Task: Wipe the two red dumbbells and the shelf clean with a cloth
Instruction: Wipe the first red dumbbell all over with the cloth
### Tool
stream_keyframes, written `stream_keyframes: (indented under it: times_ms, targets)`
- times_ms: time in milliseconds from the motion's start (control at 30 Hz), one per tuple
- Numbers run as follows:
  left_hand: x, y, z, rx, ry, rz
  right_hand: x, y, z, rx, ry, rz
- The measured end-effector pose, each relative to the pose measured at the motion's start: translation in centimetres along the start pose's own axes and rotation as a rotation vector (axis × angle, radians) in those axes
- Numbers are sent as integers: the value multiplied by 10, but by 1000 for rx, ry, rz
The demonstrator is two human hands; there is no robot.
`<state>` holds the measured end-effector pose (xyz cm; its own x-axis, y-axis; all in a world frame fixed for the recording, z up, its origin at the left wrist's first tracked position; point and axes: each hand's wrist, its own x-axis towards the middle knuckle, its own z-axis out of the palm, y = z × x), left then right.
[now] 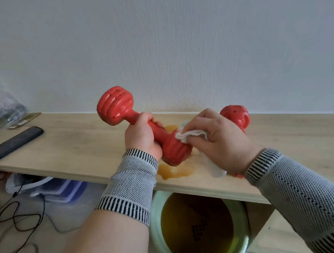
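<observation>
We gripped the first dumbbell (143, 127) by its handle in our left hand (141, 136) while our right hand (213, 135) pinched the cloth (190, 135) against its near head; next, we judged, the second dumbbell (236, 117) behind our right hand needed wiping.

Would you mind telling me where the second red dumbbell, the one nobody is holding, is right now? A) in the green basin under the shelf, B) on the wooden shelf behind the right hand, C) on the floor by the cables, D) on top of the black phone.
B: the second dumbbell rests on the shelf by the wall, partly hidden behind the right hand, which presses a white cloth against the held dumbbell.
</observation>
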<state>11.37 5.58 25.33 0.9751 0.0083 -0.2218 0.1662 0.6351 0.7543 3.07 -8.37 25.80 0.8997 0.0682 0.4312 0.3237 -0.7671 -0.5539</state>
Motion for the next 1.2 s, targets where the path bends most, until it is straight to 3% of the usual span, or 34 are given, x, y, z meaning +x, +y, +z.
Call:
stream_keyframes:
  times_ms: [67, 233, 433, 600, 800, 967, 1133, 1200]
  targets:
    - [1, 1, -2, -17, 15, -17, -1, -3, 4, 11, -18, -31]
    - [-3, -3, 3, -6, -32, -10, 7, 9, -2, 196, 74, 184]
    - [0, -1, 0, -58, -32, -65, 4, 0, -2, 150, -3, 61]
    - [-2, -3, 3, -74, -100, -63, 8, 9, -8, 406, 40, 309]
    - [1, -2, 0, -50, -16, -24, 1, -8, 2, 87, -16, 64]
    - [-5, -4, 5, -67, -51, -43, 8, 7, -4, 259, 103, 216]
    - [-1, -2, 1, -100, -1, -99, 2, -6, -7, 201, -12, 77]
    - [-1, -2, 0, -153, -5, -128, 3, -4, -7, 232, -1, 107]
